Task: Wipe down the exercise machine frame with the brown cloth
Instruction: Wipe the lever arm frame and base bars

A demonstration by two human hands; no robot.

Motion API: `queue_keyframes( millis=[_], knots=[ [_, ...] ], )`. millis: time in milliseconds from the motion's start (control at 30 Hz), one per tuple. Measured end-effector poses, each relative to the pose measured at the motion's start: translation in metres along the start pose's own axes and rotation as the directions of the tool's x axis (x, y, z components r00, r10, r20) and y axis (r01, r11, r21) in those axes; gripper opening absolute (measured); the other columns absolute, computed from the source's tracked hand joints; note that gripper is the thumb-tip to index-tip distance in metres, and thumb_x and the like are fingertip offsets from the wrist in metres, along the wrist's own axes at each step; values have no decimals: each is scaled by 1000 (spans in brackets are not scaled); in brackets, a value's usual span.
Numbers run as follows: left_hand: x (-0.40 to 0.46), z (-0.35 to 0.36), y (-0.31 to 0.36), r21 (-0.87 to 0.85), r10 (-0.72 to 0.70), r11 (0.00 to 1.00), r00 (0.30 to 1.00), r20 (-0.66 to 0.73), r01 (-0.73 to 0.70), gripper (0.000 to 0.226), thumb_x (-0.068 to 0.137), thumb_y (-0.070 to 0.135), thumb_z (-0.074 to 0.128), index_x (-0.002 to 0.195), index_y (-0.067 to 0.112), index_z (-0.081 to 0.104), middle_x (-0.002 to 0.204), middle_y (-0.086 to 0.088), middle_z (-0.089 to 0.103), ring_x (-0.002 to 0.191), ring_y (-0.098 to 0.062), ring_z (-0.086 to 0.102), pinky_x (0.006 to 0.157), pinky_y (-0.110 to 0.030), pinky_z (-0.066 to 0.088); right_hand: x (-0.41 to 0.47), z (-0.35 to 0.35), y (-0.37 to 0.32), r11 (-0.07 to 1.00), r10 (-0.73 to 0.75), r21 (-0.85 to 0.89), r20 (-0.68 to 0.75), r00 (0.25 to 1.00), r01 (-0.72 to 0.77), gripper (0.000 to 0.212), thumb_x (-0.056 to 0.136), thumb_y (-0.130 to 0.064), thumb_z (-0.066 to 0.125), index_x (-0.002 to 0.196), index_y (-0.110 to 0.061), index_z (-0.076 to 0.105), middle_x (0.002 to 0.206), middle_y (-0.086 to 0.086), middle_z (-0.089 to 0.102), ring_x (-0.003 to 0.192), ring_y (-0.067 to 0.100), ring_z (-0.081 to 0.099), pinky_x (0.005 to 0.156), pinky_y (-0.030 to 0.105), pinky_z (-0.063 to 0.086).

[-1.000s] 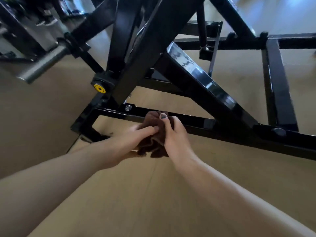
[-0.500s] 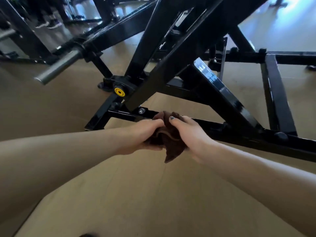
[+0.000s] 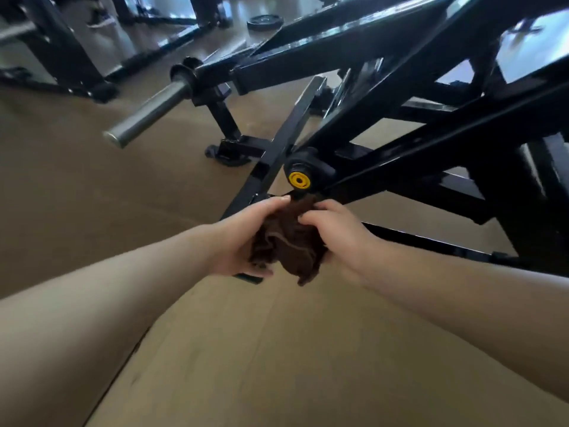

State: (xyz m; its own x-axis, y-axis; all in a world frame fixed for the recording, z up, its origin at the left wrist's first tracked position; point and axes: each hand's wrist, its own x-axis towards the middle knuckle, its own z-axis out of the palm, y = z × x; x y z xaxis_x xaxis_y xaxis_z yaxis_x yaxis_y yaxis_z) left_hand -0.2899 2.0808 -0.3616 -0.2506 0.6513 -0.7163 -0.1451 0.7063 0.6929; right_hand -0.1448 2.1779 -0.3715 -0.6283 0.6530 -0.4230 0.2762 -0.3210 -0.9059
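The black steel frame of the exercise machine (image 3: 400, 167) fills the upper right, with a low base rail (image 3: 431, 241) running right along the floor. A bunched brown cloth (image 3: 289, 241) sits at the rail's left corner, just below a pivot with a yellow cap (image 3: 299, 179). My left hand (image 3: 246, 232) grips the cloth from the left, fingers curled over its top. My right hand (image 3: 332, 229) grips it from the right. A flap of cloth hangs below both hands. The rail under the cloth is hidden.
A bare metal weight-plate sleeve (image 3: 147, 114) juts out to the left above the tan floor (image 3: 277, 349). Another black machine (image 3: 61, 57) stands at the far upper left. A weight plate (image 3: 264, 23) lies on the floor at the back.
The view has swung left and nearer, so the frame and the yellow pivot sit more to the right. Both hands stay on the cloth, which has shifted left to the corner under the pivot.
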Motion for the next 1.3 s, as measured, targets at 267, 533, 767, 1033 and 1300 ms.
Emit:
queue_keyframes(
  millis=[267,533,767,1033,1300],
  knots=[
    [15,-81,-18,-404,119,909,993,23,-100,46,94,44,64,129,15,66,116,-15,75,100,-26,76,67,-31,61,34,77,-41,994,42,-107,101,994,-32,28,101,-24,61,129,-28,59,124,3,69,114,22,66,101,47,55],
    [42,-140,-7,-193,160,939,859,-486,-284,18,103,25,60,121,26,57,118,-7,69,102,-26,70,82,-41,60,65,49,-52,537,-59,-826,164,985,170,46,106,-45,50,150,-35,41,124,-9,63,104,9,66,78,22,53],
    [89,-129,-22,516,526,811,729,-438,-276,33,104,35,53,135,43,45,127,-2,49,119,-25,54,94,-39,49,117,60,-4,29,-280,-882,444,851,470,49,101,-24,54,148,-22,41,129,1,55,106,18,56,81,32,53],
    [118,-88,-49,717,571,689,687,-449,-104,37,97,51,56,129,47,39,133,-3,38,126,-29,38,89,-44,54,151,74,15,-381,-146,-887,336,931,260,108,84,-56,64,161,-8,6,151,16,42,138,33,45,116,53,33],
    [84,-88,-96,766,655,629,620,-431,-132,28,99,46,49,127,44,48,120,5,41,107,-18,46,72,-30,55,150,75,15,-408,-169,-880,334,927,243,115,84,-57,68,162,-7,0,155,17,38,140,34,43,117,52,30]
  ],
)
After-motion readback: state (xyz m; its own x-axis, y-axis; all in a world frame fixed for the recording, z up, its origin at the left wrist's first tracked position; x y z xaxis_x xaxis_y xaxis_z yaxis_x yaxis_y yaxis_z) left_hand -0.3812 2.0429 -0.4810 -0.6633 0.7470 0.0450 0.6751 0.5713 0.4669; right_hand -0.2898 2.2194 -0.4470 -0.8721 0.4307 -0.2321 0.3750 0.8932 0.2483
